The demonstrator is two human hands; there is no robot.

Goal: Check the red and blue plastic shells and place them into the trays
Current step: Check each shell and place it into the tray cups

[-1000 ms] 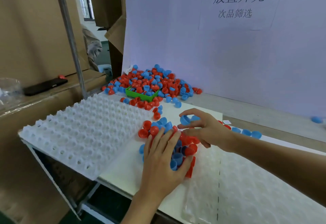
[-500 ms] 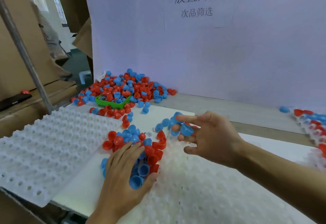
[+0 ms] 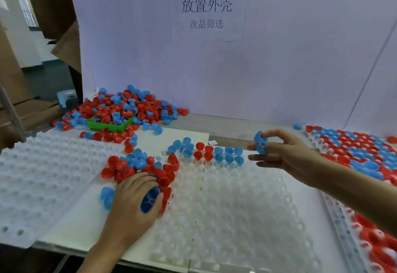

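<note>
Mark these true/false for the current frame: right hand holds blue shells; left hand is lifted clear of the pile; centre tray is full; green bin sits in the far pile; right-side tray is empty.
1. The right hand holds blue plastic shells. True.
2. The left hand is lifted clear. False: it rests on the loose red and blue shell pile.
3. The centre white dimpled tray is full. False: only its far rows hold shells.
4. The green plastic bin sits in the far pile. True.
5. The right-side tray is empty. False: it holds many shells.

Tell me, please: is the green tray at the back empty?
No, the green tray holds red and blue shells and sits at the front edge of the big loose pile by the white backdrop.
</note>
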